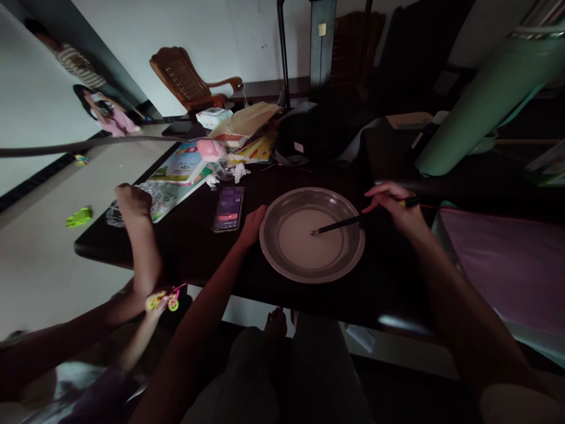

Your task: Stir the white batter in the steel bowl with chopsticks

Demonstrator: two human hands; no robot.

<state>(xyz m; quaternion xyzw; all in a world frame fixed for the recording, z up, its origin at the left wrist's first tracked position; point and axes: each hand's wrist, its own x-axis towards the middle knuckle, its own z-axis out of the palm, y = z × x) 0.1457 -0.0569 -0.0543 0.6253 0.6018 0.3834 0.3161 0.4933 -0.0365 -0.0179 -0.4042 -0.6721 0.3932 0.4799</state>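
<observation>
A round metal basin (268,235) stands on the dark table in front of me, with cloudy pale liquid (304,250) inside. My left hand (252,228) holds the basin by its left rim; some of its fingers are hidden. To the right of the basin, my right hand (397,205) is closed around a black-handled paintbrush (342,223). The brush slants down to the left over the basin, its dark tip at the liquid near the middle. Whether the tip is dipped or just above is hard to tell. A phone (228,209) with its screen lit lies beside my left hand.
Another person's fist (133,200) rests at the table's left, by crumpled clear plastic (115,215). A smaller hand nearby holds a toy bicycle (163,300). Books (180,165), a black bag (318,138), a green thermos (489,94) and a pink folder (507,259) surround the basin.
</observation>
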